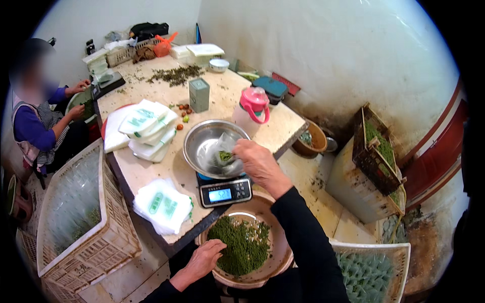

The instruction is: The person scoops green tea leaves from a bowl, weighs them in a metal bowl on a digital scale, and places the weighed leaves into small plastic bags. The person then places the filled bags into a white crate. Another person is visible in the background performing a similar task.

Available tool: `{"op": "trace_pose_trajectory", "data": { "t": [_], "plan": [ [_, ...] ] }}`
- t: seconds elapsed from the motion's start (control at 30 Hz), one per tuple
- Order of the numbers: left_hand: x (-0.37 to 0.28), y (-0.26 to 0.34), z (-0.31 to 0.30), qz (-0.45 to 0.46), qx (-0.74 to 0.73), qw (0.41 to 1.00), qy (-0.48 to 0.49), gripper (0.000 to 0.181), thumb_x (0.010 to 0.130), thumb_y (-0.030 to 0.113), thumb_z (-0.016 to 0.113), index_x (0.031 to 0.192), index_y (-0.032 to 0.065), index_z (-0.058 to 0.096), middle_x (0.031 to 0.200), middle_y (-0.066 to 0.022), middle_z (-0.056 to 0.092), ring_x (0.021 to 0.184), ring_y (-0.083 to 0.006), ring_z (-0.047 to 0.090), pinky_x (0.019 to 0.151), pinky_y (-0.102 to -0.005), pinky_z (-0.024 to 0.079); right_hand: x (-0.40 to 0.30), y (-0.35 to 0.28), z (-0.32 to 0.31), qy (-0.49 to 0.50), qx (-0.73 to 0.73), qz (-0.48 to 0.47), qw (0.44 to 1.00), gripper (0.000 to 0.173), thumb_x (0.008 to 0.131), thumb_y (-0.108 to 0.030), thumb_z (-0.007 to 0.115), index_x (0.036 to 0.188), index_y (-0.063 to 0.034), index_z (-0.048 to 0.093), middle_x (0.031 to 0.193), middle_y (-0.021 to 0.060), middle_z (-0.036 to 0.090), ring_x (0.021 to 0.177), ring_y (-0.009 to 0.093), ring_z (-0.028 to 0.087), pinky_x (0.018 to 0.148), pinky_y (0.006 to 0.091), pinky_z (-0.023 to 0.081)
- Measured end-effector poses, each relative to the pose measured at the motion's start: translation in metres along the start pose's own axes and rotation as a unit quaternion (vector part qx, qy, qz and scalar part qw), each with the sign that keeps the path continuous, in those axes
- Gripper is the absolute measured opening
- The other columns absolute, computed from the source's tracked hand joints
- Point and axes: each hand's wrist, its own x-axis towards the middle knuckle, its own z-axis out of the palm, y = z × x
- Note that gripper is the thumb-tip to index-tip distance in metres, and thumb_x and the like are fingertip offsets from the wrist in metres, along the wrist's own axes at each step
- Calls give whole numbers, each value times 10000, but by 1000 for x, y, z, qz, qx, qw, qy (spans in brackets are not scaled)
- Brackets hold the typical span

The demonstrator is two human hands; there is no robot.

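A digital kitchen scale (pixel 226 192) with a lit display stands at the table's front edge, bearing a round steel bowl (pixel 188 151). My right hand (pixel 262 163) is over the bowl's right rim, its fingers closed on the top of a clear plastic bag (pixel 216 161) with a small clump of green plant pieces inside. Below the table edge sits a wide basin (pixel 278 242) holding a heap of small green buds or leaves (pixel 242 248). My left hand (pixel 202 259) reaches over its left side, fingertips at the green heap; whether they pinch any is hidden.
Printed plastic bags (pixel 163 206) lie left of the scale, with more stacks (pixel 149 125) behind. A pink-lidded jug (pixel 252 108) and metal tin (pixel 199 95) stand beyond the bowl. Crates of filled bags flank the table, left (pixel 102 242) and right (pixel 403 265). A co-worker (pixel 34 125) sits at left.
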Motion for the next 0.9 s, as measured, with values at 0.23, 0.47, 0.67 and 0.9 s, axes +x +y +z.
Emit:
{"op": "trace_pose_trajectory", "data": {
  "t": [0.23,0.47,0.67,0.9],
  "plan": [
    [58,38,-92,73,76,974,203,613,604,81,771,1156,14,512,1149,-168,520,1110,-322,489,928,-380,412,15,-18,-76,-17,157,-24,987,57,753,-21,542,802,-9,568,766,154,565,744,341,570,649,393,455],
    [113,65,-110,6,-304,952,30,727,595,63,813,1224,11,452,1129,-69,549,1043,-155,509,894,-305,422,-12,-41,-83,-94,323,-21,942,330,675,61,645,993,-12,589,952,113,627,783,197,593,709,295,491],
    [99,52,-98,-12,-322,946,36,565,633,-17,755,1147,22,526,1004,-38,613,904,-106,557,789,-265,473,-22,-77,-88,-97,159,-52,981,497,654,-30,671,1126,-55,520,979,178,605,865,348,606,722,404,494],
    [95,70,-79,14,-152,988,-14,591,615,-7,661,1186,3,507,1078,-101,592,993,-181,552,876,-314,442,-69,-76,-48,-64,138,22,988,81,653,-75,578,706,-14,577,675,173,578,657,335,598,562,400,479]
  ]
}}
